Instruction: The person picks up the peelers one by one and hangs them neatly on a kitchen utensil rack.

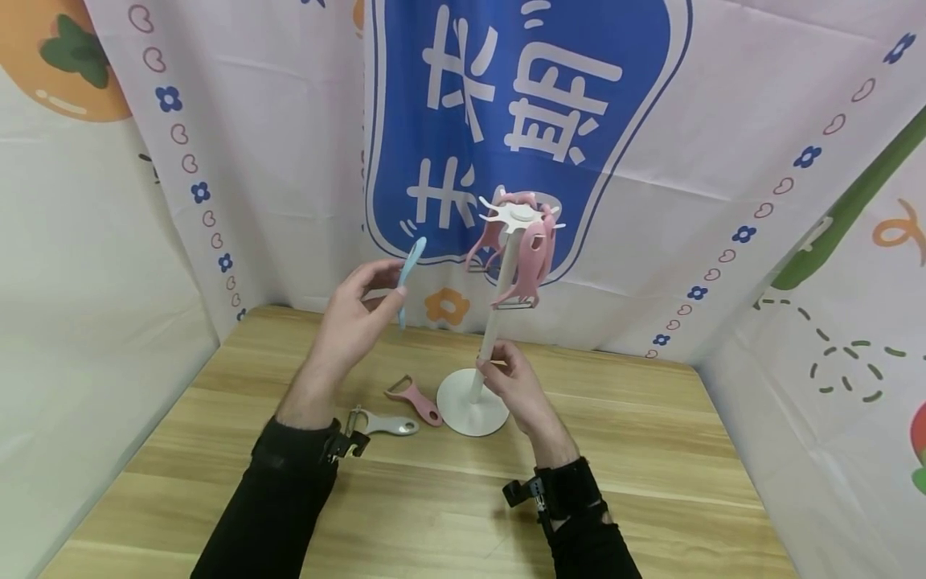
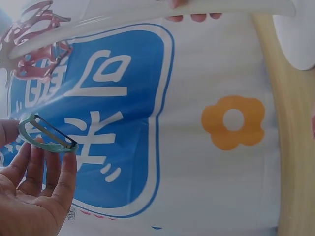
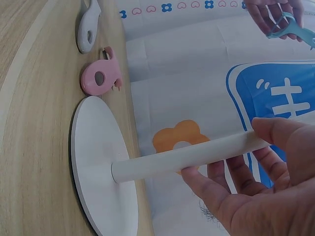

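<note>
My left hand (image 1: 359, 310) pinches a light blue peeler (image 1: 412, 264) between thumb and fingers, raised to the left of a white stand. In the left wrist view the blade of this peeler (image 2: 49, 137) shows across its curved frame. My right hand (image 1: 515, 378) grips the lower pole (image 1: 490, 334) of the stand with thumb and fingers, above its round base (image 1: 470, 416). Several pink peelers (image 1: 533, 261) hang from the hooked white top (image 1: 519, 214). On the table left of the base lie a pink peeler (image 1: 423, 404) and a grey-white peeler (image 1: 393, 425).
The wooden table (image 1: 434, 507) ends at a white printed cloth (image 1: 289, 177) with a blue lettered panel (image 1: 394, 121) hanging behind the stand. More printed cloth rises on the left and right sides.
</note>
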{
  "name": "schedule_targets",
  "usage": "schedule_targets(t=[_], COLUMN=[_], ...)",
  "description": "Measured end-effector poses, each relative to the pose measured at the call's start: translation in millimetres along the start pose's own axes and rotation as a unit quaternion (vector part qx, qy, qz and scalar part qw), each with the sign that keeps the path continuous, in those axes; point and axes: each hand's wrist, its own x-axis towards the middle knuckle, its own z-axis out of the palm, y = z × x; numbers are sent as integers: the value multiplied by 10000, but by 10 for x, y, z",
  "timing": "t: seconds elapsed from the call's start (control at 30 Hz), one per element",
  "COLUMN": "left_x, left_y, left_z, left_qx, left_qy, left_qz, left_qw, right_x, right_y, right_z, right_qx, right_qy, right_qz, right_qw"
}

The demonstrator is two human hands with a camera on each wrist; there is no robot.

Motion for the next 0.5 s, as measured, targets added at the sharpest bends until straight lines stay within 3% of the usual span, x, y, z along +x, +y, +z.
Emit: schedule_targets(t=[0.23, 0.5], left_x=[22, 101], left_y=[379, 502], left_z=[24, 65], left_qx=[-11, 65], left_qy=[-76, -134], left_qz=[-39, -30], left_qw=[10000, 9999], right_x=[0, 7], right_y=[7, 18], right_z=[-3, -6], right_qx=[5, -2], right_qy=[-21, -43], right_qz=[-50, -80], right_qw=[10000, 10000])
